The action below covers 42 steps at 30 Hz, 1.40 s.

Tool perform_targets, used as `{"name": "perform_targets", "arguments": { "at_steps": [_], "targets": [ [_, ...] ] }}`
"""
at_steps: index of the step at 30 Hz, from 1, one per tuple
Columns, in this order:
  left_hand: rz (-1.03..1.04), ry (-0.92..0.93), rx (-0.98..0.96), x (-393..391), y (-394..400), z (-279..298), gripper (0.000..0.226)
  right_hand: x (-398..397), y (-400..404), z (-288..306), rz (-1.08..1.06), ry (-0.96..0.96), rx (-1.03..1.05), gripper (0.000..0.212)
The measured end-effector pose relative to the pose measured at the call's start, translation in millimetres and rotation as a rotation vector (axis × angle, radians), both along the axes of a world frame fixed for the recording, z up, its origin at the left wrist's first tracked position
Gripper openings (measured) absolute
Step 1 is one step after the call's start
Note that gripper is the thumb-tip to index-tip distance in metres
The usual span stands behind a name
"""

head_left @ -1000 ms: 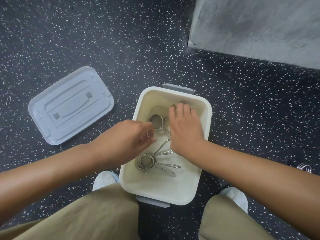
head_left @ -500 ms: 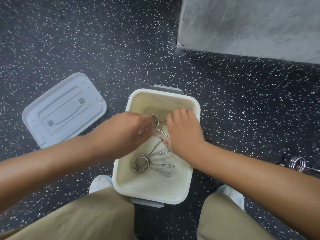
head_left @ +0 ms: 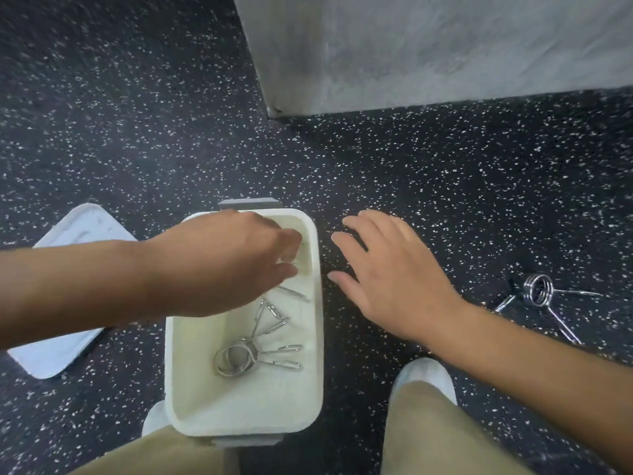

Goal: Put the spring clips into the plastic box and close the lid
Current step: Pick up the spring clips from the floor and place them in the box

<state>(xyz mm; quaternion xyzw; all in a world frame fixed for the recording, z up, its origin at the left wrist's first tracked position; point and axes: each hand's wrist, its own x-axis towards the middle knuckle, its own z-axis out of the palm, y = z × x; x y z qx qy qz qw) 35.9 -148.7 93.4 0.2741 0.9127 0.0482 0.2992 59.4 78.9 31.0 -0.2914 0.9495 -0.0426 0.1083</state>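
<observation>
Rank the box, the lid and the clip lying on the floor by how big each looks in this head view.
1. Box, largest.
2. Lid: looks smaller, but the arm hides part of it, so this is unsure.
3. Floor clip, clearly smallest.

left hand reaching forward, fingertips pinched together, right hand flat, palm down, fingers spread

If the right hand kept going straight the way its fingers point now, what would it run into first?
The right hand is open, fingers pointing up and left over bare speckled floor. Nothing lies on that line until the grey wall, probably its corner. The plastic box stays to its left, the loose spring clip behind it.
</observation>
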Motion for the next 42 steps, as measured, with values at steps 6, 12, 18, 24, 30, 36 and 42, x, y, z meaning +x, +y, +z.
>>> {"name": "perform_targets", "arguments": {
  "at_steps": [6,12,18,24,30,36,42],
  "targets": [
    [-0.232,-0.027,-0.038,-19,72,4,0.028,13,70,-21,-0.171,-0.088,0.014,0.050],
    [-0.281,-0.060,0.043,-21,152,-26,0.026,22,144,-42,-0.349,-0.180,0.105,0.049],
    [-0.195,-0.088,0.090,-5,233,-79,0.026,25,236,-59,-0.635,-0.209,0.203,0.046],
    [-0.034,-0.215,0.162,32,298,-132,0.039,36,301,-74,-0.755,-0.342,0.279,0.067],
    [0.066,-0.198,0.134,69,350,-167,0.081,46,322,-87,-0.701,-0.467,0.429,0.105],
    [0.003,-0.017,0.004,89,371,-187,0.117,39,325,-94,-0.638,-0.451,0.486,0.099],
    [-0.046,-0.031,0.072,71,362,-189,0.099,35,328,-97,-0.623,-0.466,0.492,0.083]
  ]
}}
